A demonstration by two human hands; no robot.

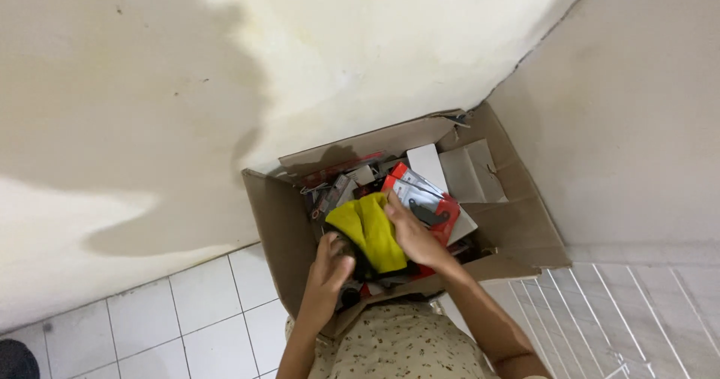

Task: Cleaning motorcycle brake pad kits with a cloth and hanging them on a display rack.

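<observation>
Yellow cloth (369,233), right in the middle of the open cardboard box (281,233), and that's where both hands are busy. The box sits on the white tiled floor (187,311), pushed into the corner where the stained wall (150,86) meets the plainer wall on the right, its flaps folded outward so the whole top is open to reach into.

The right hand (412,236) lies flat over the right edge of the cloth, fingers spread and loosely curved, pressing or pinching the fabric rather than gripping anything firmly; exactly how much it has caught, I can't tell. Just beyond its fingertips lies a red-and-white packet (427,199) with a dark curved part showing through its clear front, tilted against the other contents.

The left hand (330,270) is down at the near left of the cloth, fingers curled around a dark rounded object (346,245) half tucked under the fabric, so it looks closed on it. The cloth drapes over that object, likely why both hands work at the same spot.

Farther back, a pale folded carton (469,173) leans against the far right flap, and more small packets (337,191) crowd the far left side.
</observation>
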